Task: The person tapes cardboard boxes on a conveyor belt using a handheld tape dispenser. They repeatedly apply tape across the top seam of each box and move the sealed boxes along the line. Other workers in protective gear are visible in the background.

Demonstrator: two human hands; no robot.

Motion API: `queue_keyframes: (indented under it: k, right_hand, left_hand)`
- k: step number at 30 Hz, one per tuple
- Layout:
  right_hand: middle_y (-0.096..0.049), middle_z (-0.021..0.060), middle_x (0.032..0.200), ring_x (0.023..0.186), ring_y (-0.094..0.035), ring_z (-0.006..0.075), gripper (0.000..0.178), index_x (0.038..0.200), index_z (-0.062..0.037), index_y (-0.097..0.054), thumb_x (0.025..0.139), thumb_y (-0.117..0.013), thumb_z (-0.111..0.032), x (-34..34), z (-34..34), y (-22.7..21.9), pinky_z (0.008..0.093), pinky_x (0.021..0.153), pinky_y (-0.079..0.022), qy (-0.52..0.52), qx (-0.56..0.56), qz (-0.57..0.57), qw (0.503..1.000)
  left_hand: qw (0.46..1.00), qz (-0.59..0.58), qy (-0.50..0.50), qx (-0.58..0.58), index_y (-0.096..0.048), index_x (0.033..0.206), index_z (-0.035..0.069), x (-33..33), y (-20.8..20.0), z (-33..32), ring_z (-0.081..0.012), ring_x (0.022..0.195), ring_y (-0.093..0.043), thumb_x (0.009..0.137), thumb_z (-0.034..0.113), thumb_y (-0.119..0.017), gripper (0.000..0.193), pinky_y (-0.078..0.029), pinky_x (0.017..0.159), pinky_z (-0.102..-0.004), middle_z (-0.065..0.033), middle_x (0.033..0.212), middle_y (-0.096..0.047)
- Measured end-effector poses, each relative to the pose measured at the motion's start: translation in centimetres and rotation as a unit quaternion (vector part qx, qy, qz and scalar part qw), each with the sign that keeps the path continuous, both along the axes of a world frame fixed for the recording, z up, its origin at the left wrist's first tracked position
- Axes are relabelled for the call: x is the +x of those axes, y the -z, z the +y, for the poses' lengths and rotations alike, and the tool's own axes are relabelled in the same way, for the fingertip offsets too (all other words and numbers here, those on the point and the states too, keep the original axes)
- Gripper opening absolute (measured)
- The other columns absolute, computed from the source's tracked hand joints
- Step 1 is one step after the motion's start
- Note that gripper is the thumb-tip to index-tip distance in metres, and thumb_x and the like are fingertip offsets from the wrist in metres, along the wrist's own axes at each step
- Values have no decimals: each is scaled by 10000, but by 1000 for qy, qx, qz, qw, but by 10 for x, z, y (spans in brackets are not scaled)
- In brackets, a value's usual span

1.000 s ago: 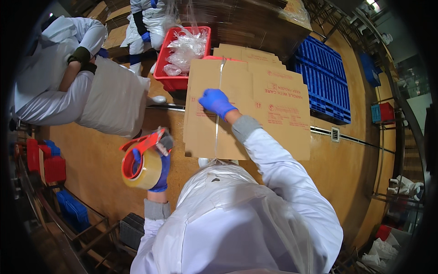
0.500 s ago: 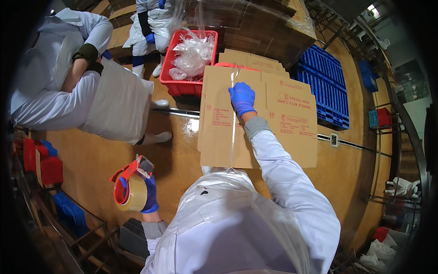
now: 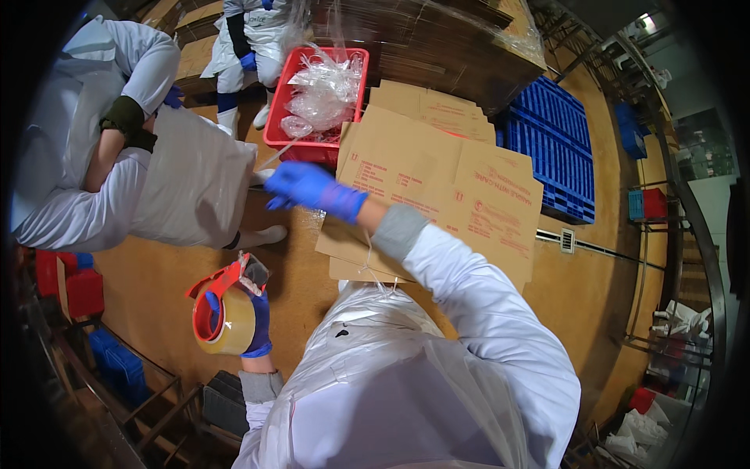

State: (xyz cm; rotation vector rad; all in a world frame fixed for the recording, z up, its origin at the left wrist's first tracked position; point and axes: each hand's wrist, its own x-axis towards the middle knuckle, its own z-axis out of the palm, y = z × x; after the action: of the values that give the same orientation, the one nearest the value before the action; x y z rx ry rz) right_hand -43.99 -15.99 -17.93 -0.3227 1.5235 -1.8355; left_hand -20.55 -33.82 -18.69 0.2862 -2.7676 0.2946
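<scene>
My left hand (image 3: 259, 324) is wrapped round a red tape dispenser (image 3: 226, 281) with a wide roll of clear yellowish tape (image 3: 237, 322). My right hand (image 3: 312, 190), in a blue glove, is raised over the left edge of a stack of flattened cardboard boxes (image 3: 422, 168). Its fingers are closed on a thin plastic strap (image 3: 283, 150), whose one end sticks up past the hand. More of the strap hangs loosely below the wrist toward my apron. The brown boxes carry red print, and the top sheets lie skewed on those beneath.
A red crate (image 3: 312, 147) of crumpled clear plastic stands beyond the boxes. Blue pallets (image 3: 549, 141) are to the right. A co-worker in white (image 3: 101, 141) bends close on the left; another person (image 3: 254, 47) is at the back. Metal racks (image 3: 164, 399) line the lower left.
My right hand has moved left off the middle of the boxes, drawing the strap away from across them. The top sheets have shifted and turned. My left hand keeps the tape dispenser.
</scene>
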Motion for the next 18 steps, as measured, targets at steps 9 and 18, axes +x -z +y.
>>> queue_keyframes:
  k: [9, 18]
  right_hand:
    - [-711, 87, 850, 719, -698, 173, 324, 957, -22, -672, 972, -640, -344, -51, -92, -153, 331, 742, -552, -128, -69, 266, 953]
    - [-708, 145, 1125, 1030, -673, 324, 430, 1180, -37, -682, 909, -703, -370, -24, -37, -33, 396, 920, -511, -21, 65, 618, 783]
  left_hand:
    - [926, 33, -125, -355, -548, 1408, 62, 18, -45, -11, -293, 1163, -641, 976, 300, -591, 495, -512, 988, -378, -131, 1335, -630]
    - [133, -274, -114, -946, -399, 1465, -50, 39, -4, 4, -290, 1321, -519, 1003, 276, -562, 588, -468, 1080, -372, -218, 1487, -461]
